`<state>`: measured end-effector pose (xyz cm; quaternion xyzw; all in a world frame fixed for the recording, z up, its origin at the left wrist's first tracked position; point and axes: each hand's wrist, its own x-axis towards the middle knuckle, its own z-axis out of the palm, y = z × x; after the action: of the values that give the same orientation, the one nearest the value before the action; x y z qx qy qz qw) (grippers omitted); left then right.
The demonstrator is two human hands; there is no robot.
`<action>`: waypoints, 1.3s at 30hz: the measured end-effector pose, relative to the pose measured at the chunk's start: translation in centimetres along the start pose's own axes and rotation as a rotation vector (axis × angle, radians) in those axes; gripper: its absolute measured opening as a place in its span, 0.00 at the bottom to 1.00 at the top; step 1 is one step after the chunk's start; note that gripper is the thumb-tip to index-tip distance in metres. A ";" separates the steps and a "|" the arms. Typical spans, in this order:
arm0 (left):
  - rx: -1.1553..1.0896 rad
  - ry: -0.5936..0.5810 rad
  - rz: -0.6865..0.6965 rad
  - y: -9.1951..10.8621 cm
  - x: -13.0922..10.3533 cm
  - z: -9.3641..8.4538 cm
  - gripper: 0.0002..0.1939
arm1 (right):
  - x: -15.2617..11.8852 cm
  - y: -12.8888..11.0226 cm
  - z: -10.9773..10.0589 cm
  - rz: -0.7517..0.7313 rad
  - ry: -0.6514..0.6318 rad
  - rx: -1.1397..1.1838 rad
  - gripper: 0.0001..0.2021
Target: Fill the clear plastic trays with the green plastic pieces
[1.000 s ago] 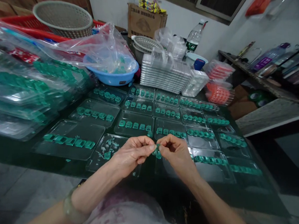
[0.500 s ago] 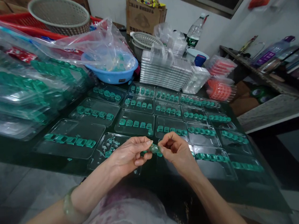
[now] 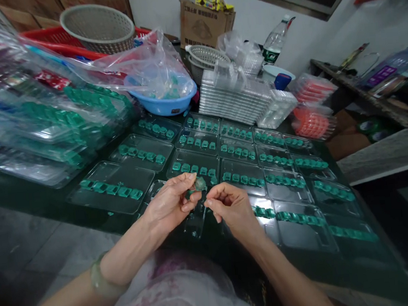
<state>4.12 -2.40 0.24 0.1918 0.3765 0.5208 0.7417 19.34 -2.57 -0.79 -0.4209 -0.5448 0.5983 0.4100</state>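
My left hand (image 3: 174, 198) pinches a small translucent green piece (image 3: 200, 184) between thumb and fingers, above the trays. Just to its right and slightly lower is my right hand (image 3: 231, 205), with thumb and forefinger pressed together; whatever is between those fingertips, if anything, is too small to make out. The two hands are apart. Around them on the dark green table lie clear plastic trays (image 3: 115, 167), each with a row of green cube-like pieces (image 3: 112, 189). A tray partly hidden behind my left hand (image 3: 155, 190) holds small bits.
A blue basin (image 3: 167, 106) with a plastic bag stands at the back, beside stacked clear trays (image 3: 235, 96). Bagged, filled trays (image 3: 47, 132) pile up on the left. Grey baskets (image 3: 99, 31), a cardboard box (image 3: 206, 23) and red-orange packs (image 3: 312, 121) are farther back.
My right hand has drawn away from the green piece, which both hands were touching before. My left hand has lifted and turned the piece slightly. The view has shifted a little.
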 end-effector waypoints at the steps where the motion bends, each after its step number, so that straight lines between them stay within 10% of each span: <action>1: -0.029 0.009 0.009 0.2 -0.1 -0.2 0.07 | 0.1 -0.1 0.3 -0.003 -0.008 -0.009 0.01; 9: -0.136 0.065 0.192 3.1 -0.9 -0.6 0.07 | -0.6 1.7 2.3 0.053 -0.062 -0.255 0.06; 14: 0.099 0.091 0.215 1.8 -0.6 -0.4 0.08 | -1.1 0.3 2.0 -0.326 0.087 -0.521 0.11; 30: 0.175 -0.047 -0.130 -2.0 1.6 2.6 0.08 | -1.4 -0.8 -2.6 -0.387 0.204 -0.607 0.06; 34: 0.204 0.067 -0.150 -2.1 2.1 4.3 0.10 | -0.8 -1.6 -7.1 -0.369 0.293 -0.626 0.07; 39: 0.256 0.297 -0.253 -1.6 3.2 3.5 0.10 | 3.3 -2.7 -20.5 -0.222 0.694 -0.772 0.13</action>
<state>8.34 0.30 0.32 0.1569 0.5655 0.3941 0.7073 37.93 7.04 0.65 -0.6544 -0.5989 0.1325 0.4422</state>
